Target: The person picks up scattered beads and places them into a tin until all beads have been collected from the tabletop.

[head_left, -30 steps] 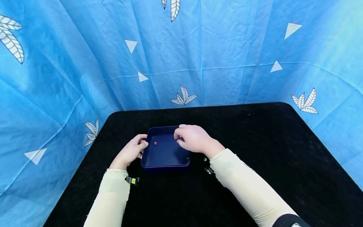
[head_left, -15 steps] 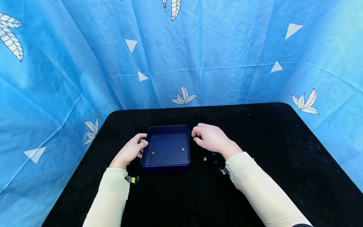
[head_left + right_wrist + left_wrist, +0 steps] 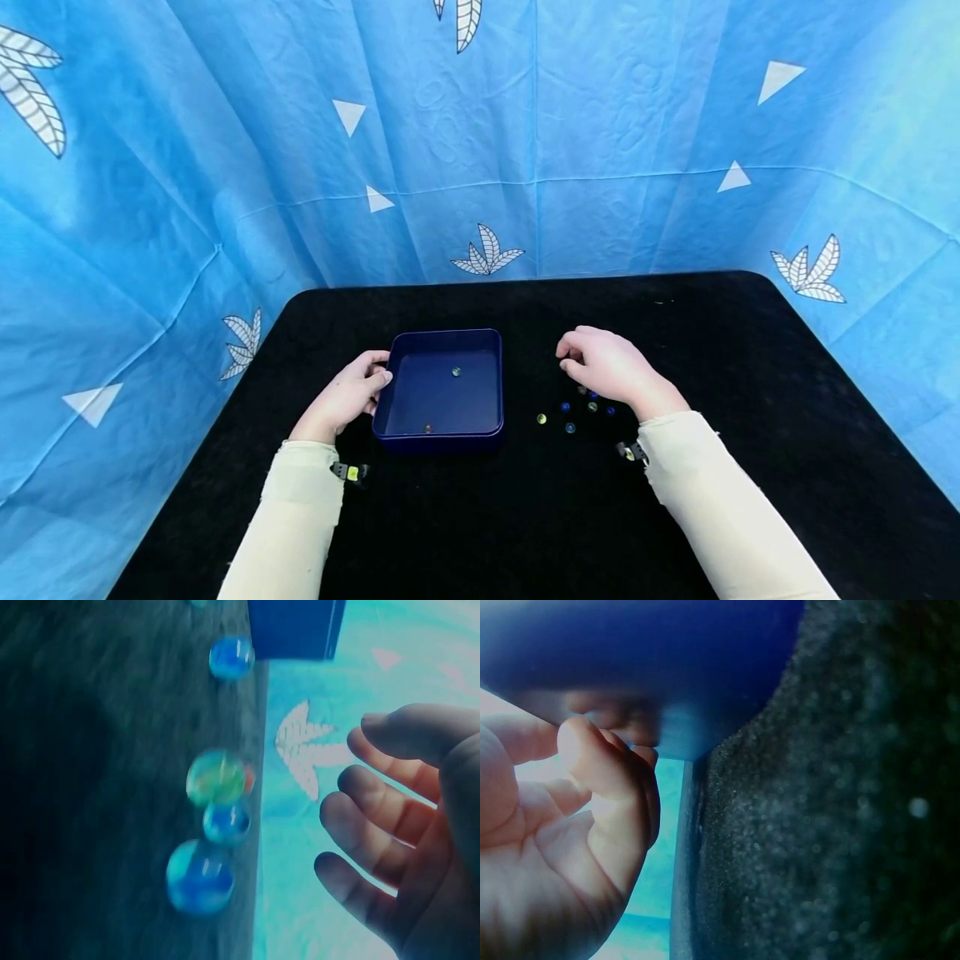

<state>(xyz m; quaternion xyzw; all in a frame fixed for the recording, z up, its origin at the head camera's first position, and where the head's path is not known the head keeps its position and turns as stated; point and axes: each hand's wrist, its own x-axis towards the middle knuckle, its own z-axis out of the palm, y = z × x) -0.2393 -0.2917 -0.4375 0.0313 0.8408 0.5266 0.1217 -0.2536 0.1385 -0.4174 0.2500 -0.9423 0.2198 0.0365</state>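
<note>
A dark blue shallow square box (image 3: 442, 335) stands on the black table. My left hand (image 3: 348, 396) grips its left side, thumb at the rim; in the left wrist view, the curled fingers (image 3: 604, 769) touch the outer wall. Inside the box are a green marble (image 3: 456, 372) and a reddish marble (image 3: 428, 428). My right hand (image 3: 609, 367) hovers right of the box, above a loose group of marbles. In the right wrist view its fingers (image 3: 367, 832) are loosely bent and hold nothing. Below it lie a greenish marble (image 3: 215, 778) and several blue marbles (image 3: 200, 877).
A yellow-green marble (image 3: 542, 419) lies between the box and the marble group. Black cloth covers the table (image 3: 720, 350). A blue curtain (image 3: 600, 125) with leaf and triangle prints hangs behind and along the sides.
My right hand has moved from over the box out to the right, above the marbles. A green marble now shows in the box; both marbles there have rolled. My left hand stays put.
</note>
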